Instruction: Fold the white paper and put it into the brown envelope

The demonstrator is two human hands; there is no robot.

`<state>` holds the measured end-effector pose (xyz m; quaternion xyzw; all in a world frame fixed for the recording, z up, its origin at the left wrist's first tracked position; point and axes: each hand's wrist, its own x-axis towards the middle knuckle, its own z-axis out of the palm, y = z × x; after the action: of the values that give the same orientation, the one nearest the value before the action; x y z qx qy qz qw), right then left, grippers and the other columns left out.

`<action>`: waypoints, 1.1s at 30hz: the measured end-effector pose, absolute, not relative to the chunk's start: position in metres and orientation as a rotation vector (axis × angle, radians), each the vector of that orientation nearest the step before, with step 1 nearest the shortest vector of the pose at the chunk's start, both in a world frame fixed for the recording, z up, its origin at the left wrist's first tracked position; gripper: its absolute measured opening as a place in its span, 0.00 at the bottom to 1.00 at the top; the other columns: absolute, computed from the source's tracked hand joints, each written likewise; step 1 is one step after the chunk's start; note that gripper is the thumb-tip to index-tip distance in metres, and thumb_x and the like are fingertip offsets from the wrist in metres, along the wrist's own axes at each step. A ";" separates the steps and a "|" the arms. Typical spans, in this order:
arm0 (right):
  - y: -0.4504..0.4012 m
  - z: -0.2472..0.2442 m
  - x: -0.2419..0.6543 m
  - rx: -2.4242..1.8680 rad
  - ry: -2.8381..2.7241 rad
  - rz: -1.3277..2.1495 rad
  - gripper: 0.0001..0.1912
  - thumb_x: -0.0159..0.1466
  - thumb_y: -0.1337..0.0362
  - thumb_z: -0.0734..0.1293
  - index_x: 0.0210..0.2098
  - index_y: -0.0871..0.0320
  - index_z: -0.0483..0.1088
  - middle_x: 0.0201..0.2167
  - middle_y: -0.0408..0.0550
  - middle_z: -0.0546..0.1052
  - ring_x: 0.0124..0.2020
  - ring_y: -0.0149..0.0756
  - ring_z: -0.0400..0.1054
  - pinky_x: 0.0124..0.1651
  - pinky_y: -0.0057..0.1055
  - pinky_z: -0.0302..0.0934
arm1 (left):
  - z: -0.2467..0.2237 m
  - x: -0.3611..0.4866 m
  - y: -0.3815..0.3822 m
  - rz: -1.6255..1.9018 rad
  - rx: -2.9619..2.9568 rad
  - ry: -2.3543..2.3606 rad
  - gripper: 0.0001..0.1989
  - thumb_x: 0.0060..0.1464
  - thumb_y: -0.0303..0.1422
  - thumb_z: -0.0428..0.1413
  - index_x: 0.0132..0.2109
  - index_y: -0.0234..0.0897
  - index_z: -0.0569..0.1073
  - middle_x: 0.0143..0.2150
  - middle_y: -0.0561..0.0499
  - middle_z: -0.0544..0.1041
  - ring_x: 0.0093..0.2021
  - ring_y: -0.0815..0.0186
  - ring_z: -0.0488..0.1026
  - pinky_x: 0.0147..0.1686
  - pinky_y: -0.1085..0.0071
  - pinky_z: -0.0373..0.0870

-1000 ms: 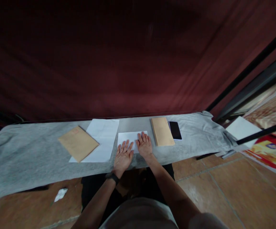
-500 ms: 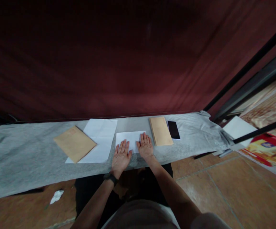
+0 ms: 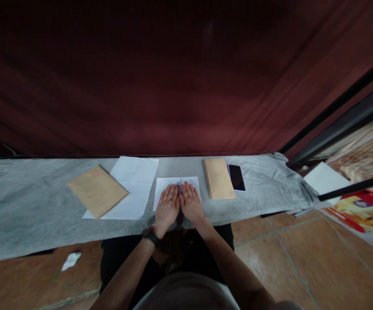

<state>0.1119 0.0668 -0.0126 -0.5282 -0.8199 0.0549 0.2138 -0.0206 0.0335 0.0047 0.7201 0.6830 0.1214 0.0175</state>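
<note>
Side by side, my left hand (image 3: 167, 209) and my right hand (image 3: 191, 206) lie flat on a small white sheet of paper (image 3: 161, 184), which looks folded. Their fingers are stretched out and the thumbs almost meet at its middle. The hands cover most of the sheet's near part. To the left, a larger white sheet with crease lines (image 3: 141, 183) lies partly beneath a brown envelope (image 3: 97, 191). A stack of brown envelopes (image 3: 220, 178) rests to the right of my right hand.
A phone (image 3: 237, 177) lies beside the stack. Grey cloth (image 3: 263, 185) covers the narrow table, backed by a dark red curtain (image 3: 173, 94). At the right are a black metal bar (image 3: 360, 189) and a red and yellow box (image 3: 370, 215). A scrap of white paper (image 3: 71, 261) is on the tiled floor.
My hands have come together from the two sides of the small sheet toward its middle. The papers, envelopes and phone appear unmoved; the camera view has shifted slightly.
</note>
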 end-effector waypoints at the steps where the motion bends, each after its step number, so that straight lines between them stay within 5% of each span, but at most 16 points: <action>1: 0.066 -0.012 0.111 -1.453 -2.295 0.172 0.25 0.74 0.63 0.53 0.68 0.62 0.59 0.69 0.54 0.60 0.71 0.41 0.52 0.70 0.43 0.49 | 0.003 -0.020 0.036 0.369 2.248 2.084 0.27 0.67 0.32 0.37 0.68 0.28 0.61 0.71 0.41 0.60 0.72 0.57 0.52 0.70 0.57 0.52; 12: 0.055 -0.029 0.136 -1.571 -2.243 -0.039 0.31 0.73 0.57 0.56 0.70 0.68 0.52 0.69 0.63 0.58 0.70 0.47 0.53 0.69 0.47 0.49 | -0.014 -0.037 0.019 0.504 2.214 2.222 0.30 0.67 0.36 0.40 0.71 0.27 0.53 0.72 0.37 0.55 0.73 0.55 0.48 0.70 0.53 0.50; 18: 0.054 -0.027 0.138 -1.591 -2.248 -0.045 0.31 0.73 0.56 0.56 0.70 0.69 0.52 0.69 0.62 0.58 0.70 0.48 0.52 0.69 0.47 0.48 | -0.008 -0.028 0.024 0.451 2.161 2.305 0.30 0.67 0.35 0.39 0.69 0.21 0.57 0.71 0.33 0.56 0.73 0.51 0.49 0.70 0.52 0.48; 33: 0.057 -0.020 0.134 -1.638 -2.226 -0.002 0.29 0.74 0.58 0.55 0.69 0.67 0.56 0.69 0.62 0.60 0.70 0.48 0.52 0.71 0.50 0.44 | -0.006 -0.038 0.063 0.379 2.197 2.162 0.28 0.67 0.37 0.40 0.71 0.38 0.57 0.73 0.48 0.56 0.74 0.54 0.44 0.71 0.50 0.43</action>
<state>0.1338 0.0567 -0.0201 -0.5821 -0.7911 -0.0008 0.1879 -0.0381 0.0635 -0.0057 0.7074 0.6959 0.1222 0.0180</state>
